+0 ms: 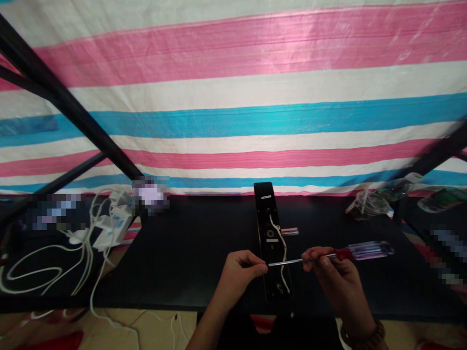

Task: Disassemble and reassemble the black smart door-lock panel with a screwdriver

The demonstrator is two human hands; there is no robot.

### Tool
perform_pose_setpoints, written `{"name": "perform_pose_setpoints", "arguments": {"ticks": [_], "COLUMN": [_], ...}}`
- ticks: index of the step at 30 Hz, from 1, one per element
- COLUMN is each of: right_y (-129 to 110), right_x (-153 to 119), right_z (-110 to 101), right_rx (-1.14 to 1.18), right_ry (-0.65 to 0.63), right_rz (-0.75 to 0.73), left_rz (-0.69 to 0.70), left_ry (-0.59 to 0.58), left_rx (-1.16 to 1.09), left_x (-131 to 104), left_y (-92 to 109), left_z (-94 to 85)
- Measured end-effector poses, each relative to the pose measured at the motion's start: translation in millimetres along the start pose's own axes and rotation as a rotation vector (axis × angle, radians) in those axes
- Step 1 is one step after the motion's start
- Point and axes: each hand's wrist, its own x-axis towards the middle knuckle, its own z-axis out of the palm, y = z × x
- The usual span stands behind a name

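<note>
My right hand (337,277) grips a screwdriver (365,250) with a clear and red handle, its shaft pointing left. Fingers and thumb of my left hand (242,272) are pinched together at the screwdriver's tip; whatever is between them is too small to make out. Under the shaft lies a long, narrow black panel (270,209), with white labels, small holes and a round fitting on its face. A white cable (283,248) runs along that panel. Beside its right edge rests a small clear-handled tool (291,231).
The black table (175,257) carries plastic bottles (396,187) and a clear wrapped item (368,204) at the back right. White cables (87,243) and a white box (113,228) are on the left. A striped sheet (233,116) hangs behind, with black metal bars (76,109).
</note>
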Motion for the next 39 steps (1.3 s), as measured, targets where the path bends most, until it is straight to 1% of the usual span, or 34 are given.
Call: {"name": "perform_pose_setpoints", "arguments": {"ticks": [3, 5, 7, 10, 12, 14, 16, 19, 22, 25, 28, 30, 31, 32, 34, 36, 37, 39], "right_y": [-12, -23, -35, -48, -50, -46, -38, -22, -8, -4, -10, -15, -17, -19, -20, -20, -19, -18], "right_x": [0, -1, -4, -10, -14, -17, -18, -15, -8, 3, 14, 24, 31, 38, 56, 79, 91, 116], "right_z": [-7, -7, -3, 10, 22, 33, 41, 46, 47, 45, 43, 41, 40, 39, 38, 37, 36, 36], "right_rx": [-0.132, -0.215, -0.286, -0.366, -0.376, -0.372, -0.377, -0.393, -0.420, -0.439, -0.449, -0.464, -0.466, -0.458, -0.421, -0.414, -0.458, -0.581], "right_ry": [-0.125, -0.190, -0.271, -0.394, -0.418, -0.399, -0.364, -0.291, -0.297, -0.330, -0.315, -0.297, -0.281, -0.255, -0.173, -0.070, -0.048, -0.026], "right_rz": [-0.069, -0.107, -0.140, -0.205, -0.268, -0.337, -0.393, -0.432, -0.448, -0.457, -0.461, -0.447, -0.433, -0.422, -0.420, -0.451, -0.454, -0.461], "left_rz": [-0.048, -0.106, -0.180, -0.273, -0.336, -0.387, -0.392, -0.290, -0.211, -0.222, -0.239, -0.231, -0.200, -0.144, 0.033, 0.235, 0.318, 0.411], "left_ry": [0.009, 0.016, 0.027, 0.034, 0.034, 0.057, 0.108, 0.204, 0.238, 0.221, 0.169, 0.118, 0.111, 0.128, 0.222, 0.329, 0.363, 0.366], "left_rx": [-0.131, -0.298, -0.514, -0.810, -0.976, -1.103, -1.142, -1.038, -0.981, -1.005, -1.013, -0.950, -0.874, -0.762, -0.446, -0.080, 0.083, 0.316], "left_x": [-3, -5, -8, -12, -13, -12, -7, 7, 23, 35, 40, 40, 39, 39, 39, 43, 46, 52], "left_y": [-8, -15, -21, -27, -27, -23, -17, -10, -4, 4, 10, 8, 5, 0, -13, -29, -38, -58], "left_z": [4.9, 9.5, 14.5, 22.1, 26.8, 31.1, 34.4, 37.8, 39.9, 42.1, 44.9, 45.7, 45.3, 44.3, 40.5, 35.5, 33.3, 30.9]}}
